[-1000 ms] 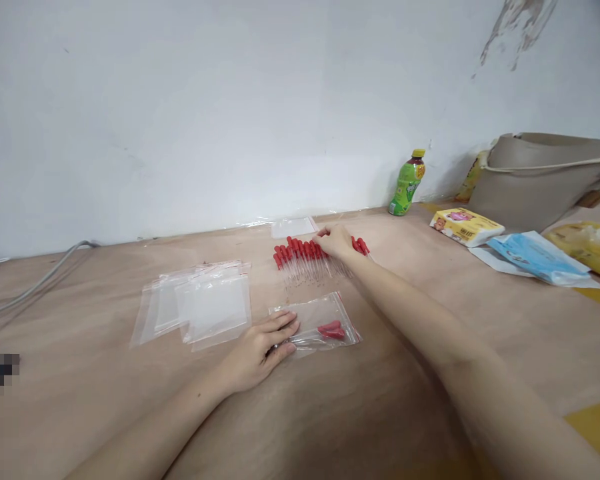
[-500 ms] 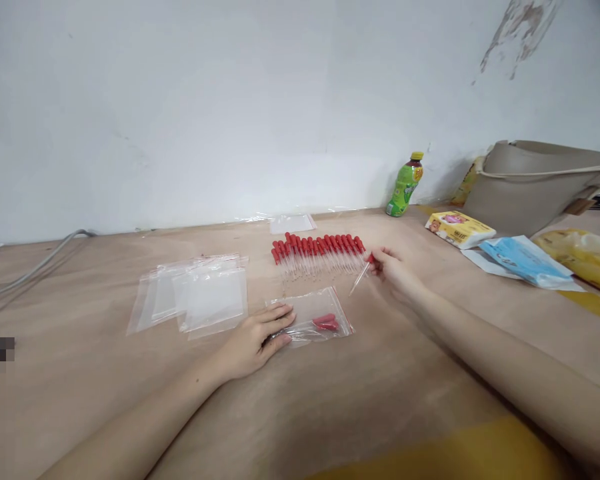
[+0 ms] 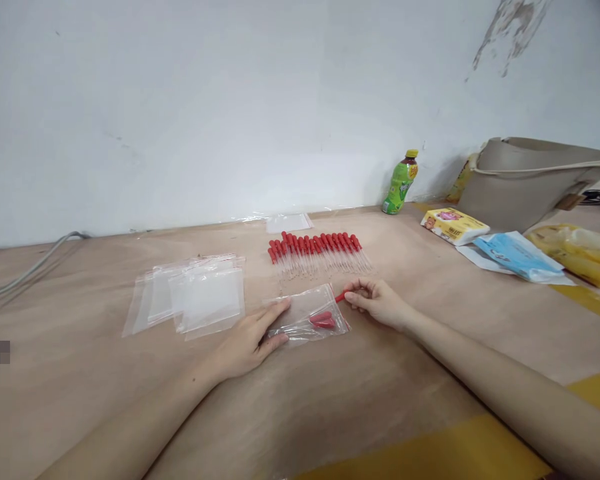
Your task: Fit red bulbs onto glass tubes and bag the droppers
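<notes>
My left hand [image 3: 253,339] lies on the left end of a clear zip bag [image 3: 300,308], thumb and fingers spread apart, pressing it to the table. Inside the bag are a few droppers with red rubber bulbs [image 3: 323,320]. At the bag's right edge, along the red zip line, my right hand [image 3: 377,303] pinches another dropper [image 3: 341,295] by its red bulb. Its glass tube points left into or over the bag's mouth; I cannot tell which. Behind the bag lies a row of several droppers [image 3: 315,247], red bulbs toward the wall and glass tips toward me.
Overlapping clear zip bags [image 3: 205,297] lie to the left, and one more bag [image 3: 289,223] is by the wall. A green bottle [image 3: 401,183], a yellow tissue pack [image 3: 455,227], a blue packet [image 3: 523,257] and a grey bin [image 3: 525,180] stand or lie to the right.
My right hand has moved left and toward me with the dropper, from the row's right end to the bag's edge. My left hand stays on the bag, its fingers slightly shifted.
</notes>
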Motion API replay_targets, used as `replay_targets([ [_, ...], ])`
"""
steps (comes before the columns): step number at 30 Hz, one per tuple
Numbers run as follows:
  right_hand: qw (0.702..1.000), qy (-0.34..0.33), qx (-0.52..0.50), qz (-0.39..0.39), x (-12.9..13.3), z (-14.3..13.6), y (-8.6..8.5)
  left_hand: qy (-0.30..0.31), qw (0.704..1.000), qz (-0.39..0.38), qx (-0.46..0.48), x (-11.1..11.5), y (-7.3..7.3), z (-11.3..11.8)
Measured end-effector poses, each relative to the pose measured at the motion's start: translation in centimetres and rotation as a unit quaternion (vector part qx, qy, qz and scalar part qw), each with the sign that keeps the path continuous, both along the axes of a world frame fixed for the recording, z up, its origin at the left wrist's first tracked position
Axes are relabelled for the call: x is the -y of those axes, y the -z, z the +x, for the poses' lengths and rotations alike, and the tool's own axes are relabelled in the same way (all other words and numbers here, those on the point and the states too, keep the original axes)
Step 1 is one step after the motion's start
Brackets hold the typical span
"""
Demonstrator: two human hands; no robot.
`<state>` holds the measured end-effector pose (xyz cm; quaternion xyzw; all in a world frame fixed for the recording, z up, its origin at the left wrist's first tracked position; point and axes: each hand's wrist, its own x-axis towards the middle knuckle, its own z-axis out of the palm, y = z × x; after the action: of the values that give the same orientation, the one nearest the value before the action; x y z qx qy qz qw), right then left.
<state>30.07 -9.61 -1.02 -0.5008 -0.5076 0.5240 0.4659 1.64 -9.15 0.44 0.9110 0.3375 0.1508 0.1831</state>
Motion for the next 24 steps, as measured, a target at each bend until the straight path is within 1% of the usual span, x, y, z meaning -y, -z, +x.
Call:
replay_targets([
  [2, 0.997, -0.017, 0.065, 0.032, 0.0, -0.2, 0.1, -0.003, 1.000, -0.002, -0.007, 0.0, 0.0, 0.0],
  [5, 0.990, -0.031, 0.117, 0.072, -0.2, -1.0, 0.2, -0.008, 1.000, 0.000, -0.017, 0.0, -0.1, 0.1],
  [10, 0.985, -0.078, 0.125, 0.085, 0.1, -2.0, 0.4, -0.009, 1.000, 0.008, -0.024, 0.1, -0.3, 0.2],
  [12, 0.984, -0.094, 0.123, 0.083, 0.2, -1.8, 0.4, -0.005, 1.000, 0.017, -0.022, 0.1, -0.4, 0.2],
  [14, 0.983, -0.090, 0.132, 0.087, -0.3, -1.2, 0.4, 0.003, 0.999, 0.027, -0.025, 0.0, -0.4, 0.2],
  [16, 0.980, -0.043, 0.163, 0.106, -1.5, -0.2, 0.2, 0.011, 0.999, 0.030, -0.031, 0.0, -0.4, 0.3],
  [17, 0.975, -0.001, 0.190, 0.120, -2.4, 0.4, 0.0, 0.014, 0.999, 0.030, -0.033, -0.1, -0.4, 0.3],
  [19, 0.949, 0.127, 0.248, 0.150, -4.6, 1.9, -0.4, 0.015, 0.999, 0.028, -0.033, -0.1, -0.3, 0.3],
  [21, 0.913, 0.240, 0.303, 0.127, -7.2, 3.4, -0.9, 0.013, 0.999, 0.028, -0.034, -0.2, -0.2, 0.2],
  [24, 0.875, 0.301, 0.374, 0.067, -10.7, 5.1, -1.3, 0.015, 0.999, 0.028, -0.037, -0.2, -0.1, 0.2],
])
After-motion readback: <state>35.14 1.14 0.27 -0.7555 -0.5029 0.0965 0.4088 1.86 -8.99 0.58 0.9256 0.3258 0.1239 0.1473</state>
